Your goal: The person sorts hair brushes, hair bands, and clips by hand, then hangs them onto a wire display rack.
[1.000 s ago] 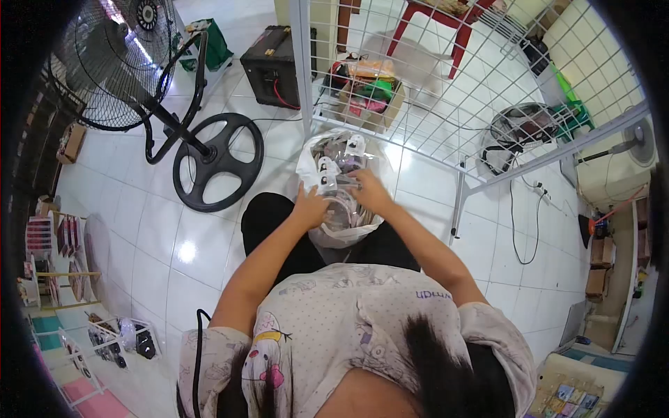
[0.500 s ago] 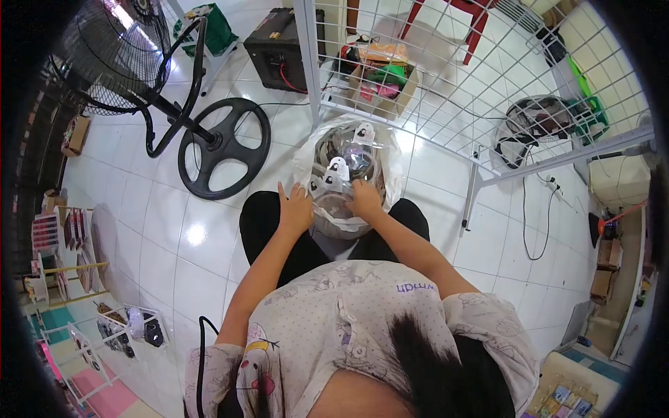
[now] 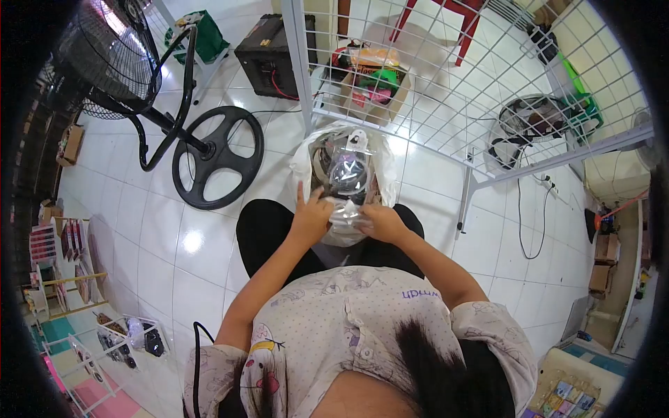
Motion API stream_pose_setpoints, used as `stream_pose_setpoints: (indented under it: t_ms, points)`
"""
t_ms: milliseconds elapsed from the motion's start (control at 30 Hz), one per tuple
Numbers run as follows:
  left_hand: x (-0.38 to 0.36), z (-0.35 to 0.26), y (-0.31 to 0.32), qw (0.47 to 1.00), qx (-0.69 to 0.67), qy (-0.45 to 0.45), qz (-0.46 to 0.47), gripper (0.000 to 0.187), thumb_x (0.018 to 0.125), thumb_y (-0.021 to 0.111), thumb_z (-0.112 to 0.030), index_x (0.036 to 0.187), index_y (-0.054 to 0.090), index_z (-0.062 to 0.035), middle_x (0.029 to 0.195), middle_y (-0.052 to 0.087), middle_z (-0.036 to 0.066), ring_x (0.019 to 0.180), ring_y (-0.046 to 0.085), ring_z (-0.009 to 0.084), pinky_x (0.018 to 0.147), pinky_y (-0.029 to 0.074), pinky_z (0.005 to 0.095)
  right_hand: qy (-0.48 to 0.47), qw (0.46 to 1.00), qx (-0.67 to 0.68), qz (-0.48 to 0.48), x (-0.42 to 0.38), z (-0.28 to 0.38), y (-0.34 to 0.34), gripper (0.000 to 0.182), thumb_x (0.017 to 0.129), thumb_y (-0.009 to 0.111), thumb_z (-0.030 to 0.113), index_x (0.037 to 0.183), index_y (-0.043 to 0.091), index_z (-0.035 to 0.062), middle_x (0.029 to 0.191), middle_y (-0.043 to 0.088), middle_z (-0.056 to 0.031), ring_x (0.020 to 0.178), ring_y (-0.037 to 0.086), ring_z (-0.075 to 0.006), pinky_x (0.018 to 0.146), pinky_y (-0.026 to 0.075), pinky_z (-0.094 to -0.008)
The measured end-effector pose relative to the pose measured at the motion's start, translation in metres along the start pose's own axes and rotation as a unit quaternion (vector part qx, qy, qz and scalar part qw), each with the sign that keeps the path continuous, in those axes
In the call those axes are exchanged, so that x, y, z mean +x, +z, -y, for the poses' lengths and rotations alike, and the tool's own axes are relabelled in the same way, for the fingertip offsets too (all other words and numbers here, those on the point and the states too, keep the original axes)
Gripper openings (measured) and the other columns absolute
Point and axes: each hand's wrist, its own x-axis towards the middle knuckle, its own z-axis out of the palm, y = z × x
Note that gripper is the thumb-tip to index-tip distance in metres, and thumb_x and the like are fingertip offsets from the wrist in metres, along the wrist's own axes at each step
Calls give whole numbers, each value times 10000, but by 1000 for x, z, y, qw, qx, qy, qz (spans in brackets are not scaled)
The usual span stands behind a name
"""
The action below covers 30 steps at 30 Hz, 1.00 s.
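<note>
Between my knees stands a white plastic bag (image 3: pixel 301 169) with its mouth spread, holding clear plastic packets. The uppermost clear plastic packet (image 3: pixel 350 174) contains something dark and rounded and has a white hang tag (image 3: pixel 357 141) at its far end. My left hand (image 3: pixel 311 214) grips the near left edge of this packet, index finger stretched away from the others. At the near right edge, my right hand (image 3: pixel 383 223) has its fingers closed on the clear plastic. The fingertips are partly hidden by the shiny film.
A black fan base (image 3: pixel 218 157) stands left of the bag, and a black speaker box (image 3: pixel 268 56) behind it. The white wire-grid rack (image 3: pixel 418 129) rises just beyond the bag, with a cardboard box (image 3: pixel 380 111) behind it. A small fan (image 3: pixel 533 118) sits farther right.
My left hand has moved inward from the bag's rim to the packet. My right hand has drawn back toward me and slightly right. Only one white tag shows on top now.
</note>
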Motion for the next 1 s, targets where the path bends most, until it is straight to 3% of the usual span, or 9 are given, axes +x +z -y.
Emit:
stream_pose_setpoints:
  t_ms: [67, 167, 300, 400, 500, 600, 700, 900, 1000]
  points:
    - [-10, -1, 8, 997, -61, -15, 34, 257, 630, 697, -131, 858, 583, -98, 805, 616, 65, 960, 589, 283, 995, 299, 543, -31, 998, 47, -13, 8, 1, -11, 486, 744, 740, 331, 1087, 565, 34, 971, 632, -171, 920, 602, -325, 807, 474, -380]
    - [-15, -2, 7, 992, -116, -29, 49, 172, 662, 636, -94, 818, 563, -87, 742, 610, 79, 752, 609, 301, 759, 452, 452, 181, 911, 354, -107, 56, -47, 2, 540, 732, 750, 348, 1119, 555, 26, 1075, 610, -183, 1010, 578, -319, 868, 451, -396]
    - [-18, 1, -6, 982, -154, 85, 66, 77, 683, 584, -75, 739, 532, -69, 685, 591, 94, 643, 597, 311, 533, 449, 430, 91, 952, -120, -267, 115, -84, -10, 640, 708, 749, 392, 1205, 528, 55, 1208, 551, -191, 1120, 525, -339, 994, 358, -402]
    - [-22, -2, -29, 978, -160, 88, 102, 89, 655, 605, -75, 733, 561, -74, 672, 589, 77, 673, 603, 291, 576, 468, 413, 247, 956, -156, -40, 130, -71, -25, 646, 676, 762, 405, 1157, 547, 31, 1071, 625, -165, 1129, 526, -355, 1035, 305, -388]
    - [-30, -1, -52, 975, -191, 47, 103, 174, 628, 635, -59, 801, 620, -72, 745, 624, 81, 727, 605, 287, 620, 475, 394, 256, 949, -159, 90, 137, -57, -38, 614, 641, 776, 345, 1133, 581, 35, 1037, 647, -133, 996, 596, -344, 970, 383, -417]
    - [-38, 3, -72, 975, -216, -5, 54, 159, 612, 617, -31, 767, 628, -66, 794, 628, 59, 752, 620, 261, 646, 492, 368, 146, 989, 29, 19, 127, -65, -31, 447, 692, 741, 207, 1068, 593, 15, 898, 663, -118, 868, 629, -278, 794, 465, -386]
    - [-41, 15, -96, 945, -298, -80, 107, 105, 618, 645, -29, 720, 627, -18, 1044, 625, 110, 928, 611, 281, 780, 485, 353, 134, 964, 227, -29, 104, -16, -47, 405, 722, 688, 119, 1094, 574, 6, 883, 659, -88, 811, 622, -207, 721, 491, -343]
    - [-15, 12, -136, 953, -261, -127, -84, 176, 621, 729, -58, 789, 686, -27, 1364, 445, 165, 1224, 442, 344, 1010, 337, 345, 18, 905, 376, 195, 69, 88, -57, 329, 786, 627, 76, 1100, 564, 1, 971, 628, -96, 928, 582, -144, 842, 464, -300]
    - [-23, 45, -137, 929, -338, -149, -2, 226, 622, 722, -17, 845, 685, -32, 1121, 602, 128, 997, 583, 301, 866, 441, 321, 13, 868, 459, 191, 86, 104, -47, 319, 878, 585, 233, 1089, 574, -7, 971, 623, -74, 931, 557, -124, 845, 448, -273]
